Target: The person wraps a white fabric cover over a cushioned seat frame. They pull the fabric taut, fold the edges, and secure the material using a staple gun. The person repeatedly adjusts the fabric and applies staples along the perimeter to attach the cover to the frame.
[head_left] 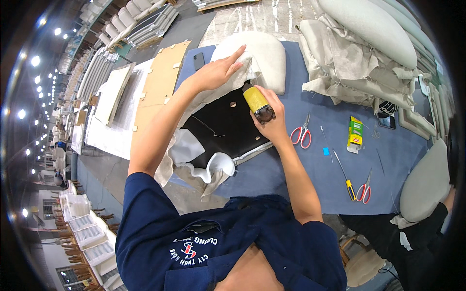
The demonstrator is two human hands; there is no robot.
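A yellow and black staple gun (256, 100) is in my right hand (273, 119), its nose at the far edge of a black-backed seat panel (223, 140). My fingers wrap round its body. My left hand (218, 73) lies on cream fabric (247, 67) at that same edge, its fingers stretched out. The panel shows a few round holes and a loose thread. White padding (187, 145) and more cream cloth spill from its near left side. Beyond the panel lies a rounded cream upholstered piece (271, 60).
Right of the panel, the blue table (315, 179) holds red-handled scissors (306, 138), a second pair (363, 193), a yellow-handled screwdriver-like tool (350, 189) and a green-yellow box (355, 133). Fabric pieces (335, 58) are piled far right. A phone (199, 60) lies far left. Another person's dark sleeve (417, 225) is near right.
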